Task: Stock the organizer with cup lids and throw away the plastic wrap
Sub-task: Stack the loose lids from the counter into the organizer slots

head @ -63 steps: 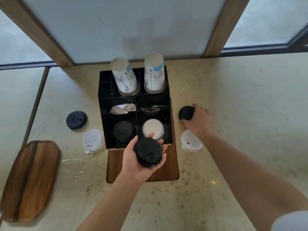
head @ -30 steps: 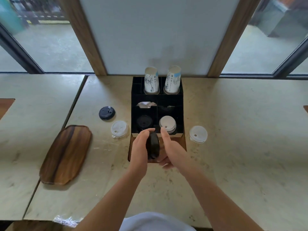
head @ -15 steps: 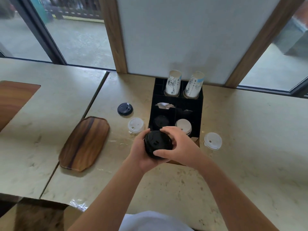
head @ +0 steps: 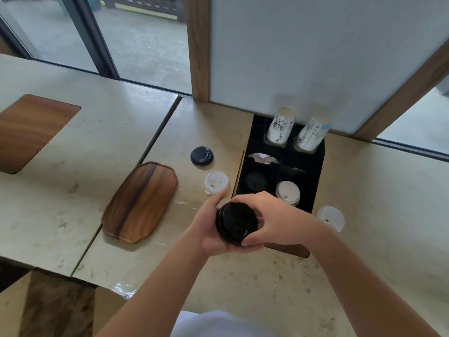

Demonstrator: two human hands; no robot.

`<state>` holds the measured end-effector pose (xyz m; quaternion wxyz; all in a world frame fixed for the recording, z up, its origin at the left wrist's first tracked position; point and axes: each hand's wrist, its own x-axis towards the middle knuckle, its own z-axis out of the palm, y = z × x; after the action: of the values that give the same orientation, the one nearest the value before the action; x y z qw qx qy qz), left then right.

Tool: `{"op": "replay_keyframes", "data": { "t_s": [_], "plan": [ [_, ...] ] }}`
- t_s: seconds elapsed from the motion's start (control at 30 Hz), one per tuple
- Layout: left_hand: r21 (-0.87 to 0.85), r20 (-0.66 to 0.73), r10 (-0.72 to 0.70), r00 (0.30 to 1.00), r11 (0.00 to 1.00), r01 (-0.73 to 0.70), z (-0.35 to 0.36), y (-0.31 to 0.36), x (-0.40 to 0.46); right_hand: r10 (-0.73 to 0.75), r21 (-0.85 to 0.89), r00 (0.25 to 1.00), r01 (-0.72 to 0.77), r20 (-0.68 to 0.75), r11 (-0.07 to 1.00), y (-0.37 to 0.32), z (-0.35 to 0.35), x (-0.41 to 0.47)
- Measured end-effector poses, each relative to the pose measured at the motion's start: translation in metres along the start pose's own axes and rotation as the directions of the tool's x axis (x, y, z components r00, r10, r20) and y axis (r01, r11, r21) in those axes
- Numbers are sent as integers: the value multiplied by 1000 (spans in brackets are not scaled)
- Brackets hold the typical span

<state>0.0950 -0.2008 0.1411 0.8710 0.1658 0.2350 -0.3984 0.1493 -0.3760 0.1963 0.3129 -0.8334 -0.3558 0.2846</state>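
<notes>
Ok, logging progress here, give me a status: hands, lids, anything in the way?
Left hand and right hand both on black lid stack, near organizer. Three loose lids on counter. Nothing blocking.

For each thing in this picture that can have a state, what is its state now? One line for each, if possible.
Stack of black plastic cup lids: held between both hands, above the counter.
Left hand: grip closed on the stack.
Right hand: grip closed on the stack.
Black compartmented organizer: partly stocked, black lids front left, white lids front right.
Two printed paper cup stacks: upside down, in rear compartments.
Loose black lid: flat on the counter.
Oblong wooden tray: bare.
</notes>
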Motion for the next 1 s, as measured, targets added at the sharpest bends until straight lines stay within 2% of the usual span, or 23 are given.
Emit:
{"op": "replay_keyframes", "data": {
  "t_s": [0.07,0.2,0.33,0.43,0.53,0.6,0.73,0.83,0.9,1.0],
  "plan": [
    [-10,10,31,999,999,-31,-3,4,0,9,1,1000,-9,14,1000,0,-1,9],
    [-49,-63,152,986,987,-156,-10,17,4,37,68,997,-42,64,997,7,-1,35],
    [-222,-97,241,966,940,-257,-23,40,9,218,166,959,-247,179,955,17,-13,79],
    [-367,-142,331,933,858,-360,-42,65,11,317,198,944,-329,92,923,35,-25,135],
    [-443,-216,394,893,776,-449,-64,91,14,388,59,919,-384,-69,921,59,-27,199],
    [-481,-241,406,882,739,-471,-78,104,16,341,-156,936,-351,-86,923,78,-22,239],
    [-514,-264,386,884,720,-467,-97,113,22,238,-546,970,-171,55,820,111,-18,304],
    [-539,-283,360,889,707,-457,-106,112,26,143,-766,972,53,187,640,125,-18,341],
    [-549,-294,343,892,703,-451,-110,111,29,121,-812,962,135,245,567,129,-20,356],
    [-552,-309,327,893,703,-448,-114,111,33,109,-808,959,156,262,568,136,-21,366]
  ]
}}
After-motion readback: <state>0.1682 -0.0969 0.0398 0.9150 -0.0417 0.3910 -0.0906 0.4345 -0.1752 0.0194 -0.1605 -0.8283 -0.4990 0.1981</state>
